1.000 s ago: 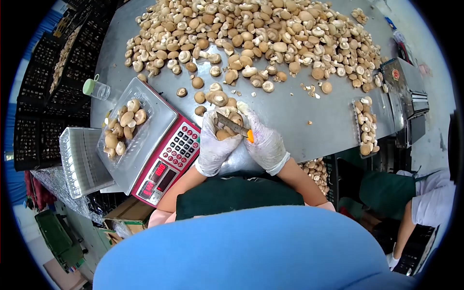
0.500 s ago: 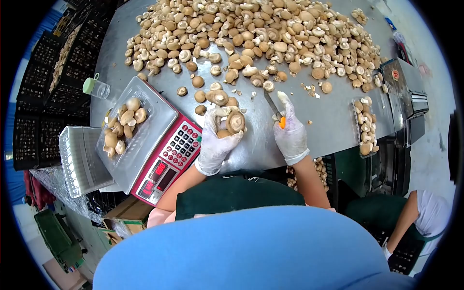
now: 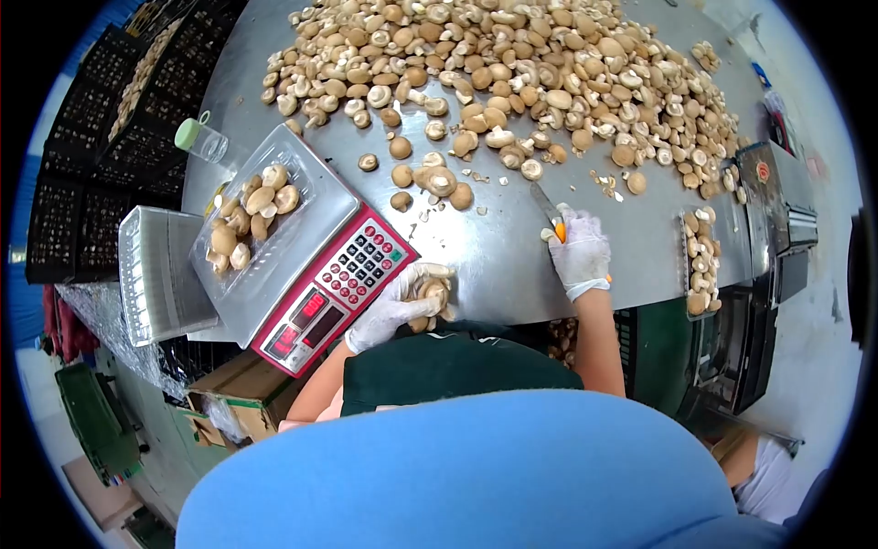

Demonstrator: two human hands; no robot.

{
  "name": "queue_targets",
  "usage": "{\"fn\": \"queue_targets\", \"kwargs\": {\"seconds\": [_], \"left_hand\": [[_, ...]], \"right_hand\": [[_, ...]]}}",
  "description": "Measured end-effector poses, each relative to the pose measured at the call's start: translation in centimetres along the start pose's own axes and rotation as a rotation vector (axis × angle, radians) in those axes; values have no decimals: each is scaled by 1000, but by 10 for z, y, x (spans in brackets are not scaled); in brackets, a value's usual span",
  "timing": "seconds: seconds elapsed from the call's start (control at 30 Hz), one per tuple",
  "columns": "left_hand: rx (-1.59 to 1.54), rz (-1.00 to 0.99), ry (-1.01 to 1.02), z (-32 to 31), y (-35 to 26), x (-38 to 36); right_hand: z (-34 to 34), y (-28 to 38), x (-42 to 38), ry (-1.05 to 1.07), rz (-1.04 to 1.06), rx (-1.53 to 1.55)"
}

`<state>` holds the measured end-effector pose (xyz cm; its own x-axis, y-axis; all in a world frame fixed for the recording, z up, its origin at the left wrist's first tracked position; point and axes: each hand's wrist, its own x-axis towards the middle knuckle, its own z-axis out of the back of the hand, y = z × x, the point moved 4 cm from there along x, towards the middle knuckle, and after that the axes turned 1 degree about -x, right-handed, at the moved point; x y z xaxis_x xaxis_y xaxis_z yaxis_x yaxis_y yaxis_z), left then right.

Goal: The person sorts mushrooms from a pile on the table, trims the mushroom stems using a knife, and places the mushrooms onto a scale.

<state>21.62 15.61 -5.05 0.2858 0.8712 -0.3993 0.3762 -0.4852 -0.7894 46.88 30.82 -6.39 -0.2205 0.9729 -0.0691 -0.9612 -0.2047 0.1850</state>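
In the head view, a few mushrooms point(image 3: 428, 300) are cupped in the gloved left hand point(image 3: 395, 306), its grip curled around them at the near edge of the steel bench point(image 3: 498, 261), just beside the red scale point(image 3: 334, 288). A knife point(image 3: 547, 209) with an orange handle is held in the closed grip of the gloved right hand point(image 3: 581, 256), the blade pointed toward the mushroom pile point(image 3: 512, 73). Bare bench is left between the two hands. A clear tray of mushrooms point(image 3: 249, 220) is carried on the scale's pan. A filled tray point(image 3: 701, 261) lies at the bench's right edge.
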Motion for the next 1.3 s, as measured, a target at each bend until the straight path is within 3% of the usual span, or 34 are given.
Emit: {"fn": "queue_targets", "kwargs": {"seconds": [0.07,0.13,0.17,0.27,0.33,0.37,0.4,0.47,0.53,0.57,0.6,0.63,0.67,0.73,0.8,0.87,0.93,1.0,1.03,1.07,1.13,1.17,1.3], "left_hand": [[-9,-70,16,8,11,-3],[-77,-82,80,10,15,-7],[-30,-16,28,10,14,-11],[-55,-136,44,17,13,-15],[6,-216,-16,17,-1,-32],[60,-265,-32,22,-5,-42],[33,-195,-116,23,-14,-53],[15,-304,-190,31,-33,-85],[410,-548,-493,59,-57,-118],[461,-515,-695,69,-75,-144],[474,-602,-831,88,-89,-167],[585,-734,-1011,99,-106,-188],[642,-830,-1115,111,-120,-202],[632,-799,-1202,137,-128,-214],[728,-764,-1202,155,-139,-211],[768,-764,-1202,174,-150,-205],[803,-756,-1202,185,-156,-198],[1000,-712,-1202,188,-163,-187],[1053,-577,-1217,190,-161,-182],[915,-425,-1110,201,-152,-176],[868,-373,-1061,190,-153,-180],[955,-554,-1026,205,-146,-180],[589,-594,-1120,216,-142,-189]], "right_hand": [[8,18,12,-9,71,-72],[13,60,19,-210,382,91],[9,85,24,-192,483,220],[-8,149,37,-177,770,242],[-39,162,56,-230,777,98],[-38,163,62,-200,780,192],[-36,161,68,-165,779,284],[-32,156,77,-171,838,410],[-18,160,88,-98,776,635],[-10,164,94,6,672,771],[-2,169,101,106,555,900],[21,186,97,57,627,884],[46,208,90,1,696,869],[66,245,82,117,620,998],[80,290,73,144,900,931],[70,331,61,116,1051,1084],[66,366,47,139,1169,1022],[61,388,31,283,1139,991],[40,398,34,339,1186,951],[30,396,34,76,1318,724],[26,391,32,-114,1373,546],[26,389,35,-119,1360,515],[27,388,36,8,1328,523]]}}
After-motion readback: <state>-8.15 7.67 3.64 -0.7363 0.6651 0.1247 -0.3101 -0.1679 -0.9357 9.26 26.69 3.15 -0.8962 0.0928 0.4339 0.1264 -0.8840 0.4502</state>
